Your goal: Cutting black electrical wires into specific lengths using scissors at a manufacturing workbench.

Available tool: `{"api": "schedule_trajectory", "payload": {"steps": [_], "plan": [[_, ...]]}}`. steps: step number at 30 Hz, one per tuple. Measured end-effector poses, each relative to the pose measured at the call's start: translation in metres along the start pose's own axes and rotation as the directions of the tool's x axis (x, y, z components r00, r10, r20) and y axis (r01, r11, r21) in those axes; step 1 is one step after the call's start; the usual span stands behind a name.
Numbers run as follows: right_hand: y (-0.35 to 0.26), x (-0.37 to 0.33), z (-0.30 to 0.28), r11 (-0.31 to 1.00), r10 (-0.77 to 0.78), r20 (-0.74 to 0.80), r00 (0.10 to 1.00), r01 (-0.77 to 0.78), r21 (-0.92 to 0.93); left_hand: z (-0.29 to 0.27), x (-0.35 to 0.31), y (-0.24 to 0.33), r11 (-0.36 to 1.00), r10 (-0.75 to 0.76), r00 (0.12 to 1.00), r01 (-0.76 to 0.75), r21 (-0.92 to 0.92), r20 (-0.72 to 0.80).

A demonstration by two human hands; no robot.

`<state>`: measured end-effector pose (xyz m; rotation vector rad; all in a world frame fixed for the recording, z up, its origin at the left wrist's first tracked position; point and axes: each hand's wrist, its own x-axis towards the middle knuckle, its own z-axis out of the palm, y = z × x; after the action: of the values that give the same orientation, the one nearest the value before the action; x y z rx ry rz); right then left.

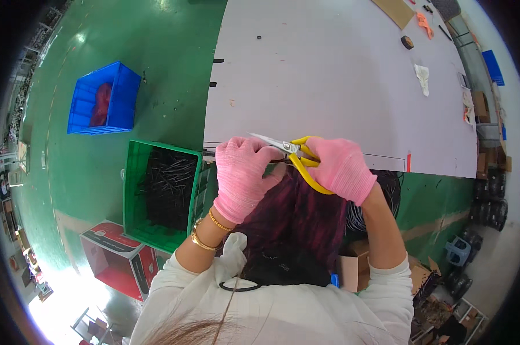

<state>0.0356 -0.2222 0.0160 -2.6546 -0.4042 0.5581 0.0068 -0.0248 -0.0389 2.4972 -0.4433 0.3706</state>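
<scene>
My right hand (pixel 343 169), in a pink knit glove, grips a pair of yellow-handled scissors (pixel 307 176). Their short silver blades point left, across the fingertips of my other hand. My left hand (pixel 241 175), gloved the same way, is closed at the near left corner of the white table (pixel 329 98). A thin dark piece shows just left of its fingers; what lies inside the grip is hidden. Below that hand, to the left, stands a green crate (pixel 130 190) holding many thin black strips (pixel 170 178).
A blue crate (pixel 122 98) with a dark red bundle stands on the green floor. Nearer is an open red box (pixel 107 253). On the table lie a tape roll (pixel 407 42), a white scrap (pixel 423 79) and an orange cloth (pixel 425 25). Coiled black cable (pixel 389 192) sits below the table's near edge.
</scene>
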Motion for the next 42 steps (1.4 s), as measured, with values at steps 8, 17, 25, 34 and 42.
{"api": "schedule_trajectory", "payload": {"steps": [8, 17, 25, 34, 42], "plan": [[0.003, -0.044, 0.043, 0.976, 0.029, -0.468, 0.883, 0.077, 0.206, -0.004, -0.008, -0.007, 0.997, 0.078, 0.996, -0.078, 0.006, 0.044], [-0.038, -0.126, 0.133, 0.414, 0.348, -0.032, 0.937, -0.123, 0.902, -0.017, -0.014, 0.014, 0.996, 0.088, 0.995, -0.087, -0.009, 0.038], [-0.038, -0.118, 0.167, 0.263, 0.229, 0.149, 0.962, -0.208, 0.942, -0.024, -0.026, 0.025, 0.993, 0.116, 0.993, -0.116, 0.012, 0.039], [-0.054, -0.121, 0.151, 0.29, 0.245, 0.074, 0.967, -0.146, 0.946, -0.024, -0.028, 0.027, 0.986, 0.168, 0.985, -0.168, 0.016, -0.035], [-0.049, -0.123, 0.159, 0.308, 0.228, 0.077, 0.971, -0.147, 0.94, -0.026, -0.027, 0.027, 0.983, 0.176, 0.984, -0.177, -0.044, -0.019]]}}
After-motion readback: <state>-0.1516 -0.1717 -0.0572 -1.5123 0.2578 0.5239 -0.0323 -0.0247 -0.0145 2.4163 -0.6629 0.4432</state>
